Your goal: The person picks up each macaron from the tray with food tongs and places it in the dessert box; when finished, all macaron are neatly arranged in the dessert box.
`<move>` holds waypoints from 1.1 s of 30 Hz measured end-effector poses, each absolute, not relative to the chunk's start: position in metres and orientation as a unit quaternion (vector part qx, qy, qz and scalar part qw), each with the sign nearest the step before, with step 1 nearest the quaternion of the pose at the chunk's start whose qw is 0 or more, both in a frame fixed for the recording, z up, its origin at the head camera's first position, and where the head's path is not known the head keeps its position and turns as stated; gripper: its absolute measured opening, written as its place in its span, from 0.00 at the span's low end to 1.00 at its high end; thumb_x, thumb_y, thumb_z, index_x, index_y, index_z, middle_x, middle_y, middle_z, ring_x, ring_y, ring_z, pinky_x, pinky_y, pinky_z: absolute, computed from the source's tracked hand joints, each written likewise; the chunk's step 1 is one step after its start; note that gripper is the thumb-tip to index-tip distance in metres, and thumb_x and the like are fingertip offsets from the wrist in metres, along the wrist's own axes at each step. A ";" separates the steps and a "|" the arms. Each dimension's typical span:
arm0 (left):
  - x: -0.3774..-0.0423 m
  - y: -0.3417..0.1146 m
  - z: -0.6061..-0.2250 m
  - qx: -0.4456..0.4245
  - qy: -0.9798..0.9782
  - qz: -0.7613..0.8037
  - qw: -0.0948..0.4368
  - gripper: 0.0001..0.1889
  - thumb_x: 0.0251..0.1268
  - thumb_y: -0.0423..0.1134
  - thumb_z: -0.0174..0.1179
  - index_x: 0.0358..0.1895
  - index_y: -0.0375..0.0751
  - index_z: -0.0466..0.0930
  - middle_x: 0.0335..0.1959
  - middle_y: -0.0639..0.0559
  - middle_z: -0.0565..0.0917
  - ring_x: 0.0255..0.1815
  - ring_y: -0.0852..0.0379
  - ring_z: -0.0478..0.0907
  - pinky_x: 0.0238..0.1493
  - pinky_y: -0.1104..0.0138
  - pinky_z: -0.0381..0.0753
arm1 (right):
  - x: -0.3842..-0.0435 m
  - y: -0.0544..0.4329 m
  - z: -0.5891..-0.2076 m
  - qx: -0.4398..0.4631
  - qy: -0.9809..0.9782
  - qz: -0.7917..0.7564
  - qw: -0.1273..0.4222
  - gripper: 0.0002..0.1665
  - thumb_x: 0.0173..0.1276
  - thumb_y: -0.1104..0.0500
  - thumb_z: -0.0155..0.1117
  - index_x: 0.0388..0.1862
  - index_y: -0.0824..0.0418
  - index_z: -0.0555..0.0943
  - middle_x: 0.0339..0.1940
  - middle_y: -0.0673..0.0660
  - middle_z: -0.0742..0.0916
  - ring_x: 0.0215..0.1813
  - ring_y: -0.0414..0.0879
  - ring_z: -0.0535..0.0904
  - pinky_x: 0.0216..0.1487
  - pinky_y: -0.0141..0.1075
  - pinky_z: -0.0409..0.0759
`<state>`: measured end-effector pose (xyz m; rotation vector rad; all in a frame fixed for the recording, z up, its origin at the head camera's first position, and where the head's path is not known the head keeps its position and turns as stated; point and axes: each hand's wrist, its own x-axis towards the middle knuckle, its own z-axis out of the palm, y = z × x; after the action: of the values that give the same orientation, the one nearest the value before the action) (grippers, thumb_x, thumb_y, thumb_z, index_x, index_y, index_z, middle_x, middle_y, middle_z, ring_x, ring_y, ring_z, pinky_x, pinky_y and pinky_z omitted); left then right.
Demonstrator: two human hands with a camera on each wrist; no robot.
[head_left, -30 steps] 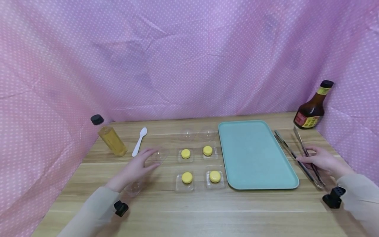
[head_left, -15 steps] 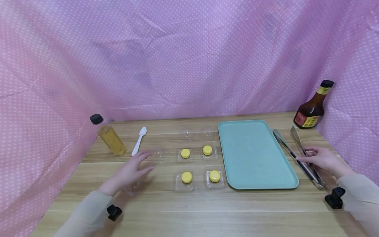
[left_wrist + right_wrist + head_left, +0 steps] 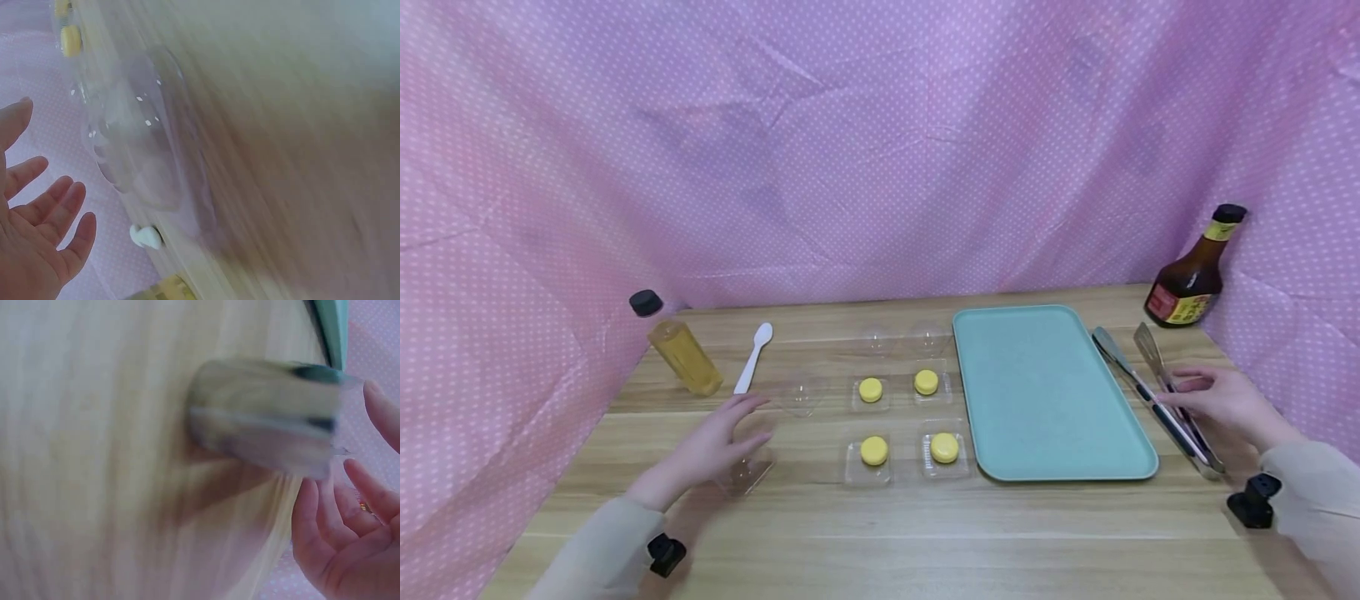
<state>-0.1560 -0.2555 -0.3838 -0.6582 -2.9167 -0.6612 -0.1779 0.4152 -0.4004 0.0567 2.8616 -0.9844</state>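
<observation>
My left hand (image 3: 711, 442) hovers with fingers spread over a clear plastic domed lid (image 3: 750, 473) and holds nothing. That lid (image 3: 150, 137) also lies before the fingers in the left wrist view. Another clear lid (image 3: 800, 396) and a white spoon (image 3: 754, 354) lie just past the fingertips. On the right, my right hand (image 3: 1225, 406) holds metal tongs (image 3: 1174, 430), thumb toward the near arm and fingers along the far one. The bend of the tongs (image 3: 262, 415) looks blurred in the right wrist view. Their tips point away, spread apart.
Several round yellow macarons (image 3: 927, 382) sit on clear square bases mid-table, with clear lids (image 3: 927, 337) behind. A mint-green tray (image 3: 1048, 392) lies left of the tongs. A bottle of yellow liquid (image 3: 685, 354) stands left, a dark sauce bottle (image 3: 1187, 279) back right.
My left hand has drawn back toward the lower left, away from the farther clear lid. The tongs' tips have come slightly closer together; the right hand stays nearly in place.
</observation>
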 end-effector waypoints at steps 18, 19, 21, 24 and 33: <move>-0.131 -0.265 -0.402 -0.176 -0.973 -0.148 -0.022 0.43 0.53 0.58 0.65 0.69 0.42 0.61 0.62 0.20 0.61 0.60 0.22 0.62 0.55 0.30 0.62 | -0.175 0.377 -0.376 -0.010 0.939 -0.345 0.001 0.39 0.65 0.48 0.64 0.61 0.77 0.67 0.48 0.72 0.82 0.33 0.18 0.70 0.32 0.23 0.76; -0.130 -0.266 -0.404 -0.176 -0.973 -0.145 -0.025 0.43 0.53 0.58 0.65 0.69 0.42 0.61 0.62 0.19 0.61 0.60 0.21 0.61 0.55 0.30 0.63 | -0.175 0.373 -0.374 -0.013 0.938 -0.347 0.006 0.39 0.65 0.48 0.64 0.62 0.76 0.67 0.49 0.72 0.82 0.34 0.18 0.70 0.32 0.23 0.76; -0.128 -0.267 -0.407 -0.176 -0.974 -0.139 -0.028 0.41 0.54 0.57 0.65 0.69 0.42 0.61 0.61 0.18 0.60 0.60 0.20 0.61 0.53 0.29 0.63 | -0.174 0.362 -0.371 -0.022 0.936 -0.350 0.011 0.38 0.65 0.49 0.64 0.62 0.76 0.67 0.50 0.72 0.82 0.35 0.18 0.70 0.33 0.22 0.77; -0.126 -0.269 -0.411 -0.168 -0.975 -0.142 -0.026 0.41 0.55 0.55 0.65 0.69 0.43 0.59 0.62 0.18 0.57 0.61 0.19 0.58 0.54 0.28 0.60 | -0.171 0.345 -0.365 -0.034 0.935 -0.353 0.014 0.37 0.65 0.49 0.64 0.62 0.74 0.68 0.50 0.70 0.82 0.38 0.22 0.72 0.35 0.22 0.77; -0.116 -0.278 -0.417 -0.164 -0.976 -0.143 0.008 0.46 0.53 0.53 0.68 0.72 0.48 0.52 0.59 0.20 0.59 0.57 0.21 0.63 0.52 0.30 0.63 | -0.166 0.298 -0.352 -0.092 0.917 -0.387 0.020 0.32 0.63 0.52 0.67 0.60 0.69 0.72 0.48 0.65 0.82 0.39 0.26 0.76 0.37 0.27 0.79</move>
<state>-0.1164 -0.2780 -0.4169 -0.5121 -3.0499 -0.4477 -0.1658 0.2979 -0.3519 -0.2843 2.8463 -1.1992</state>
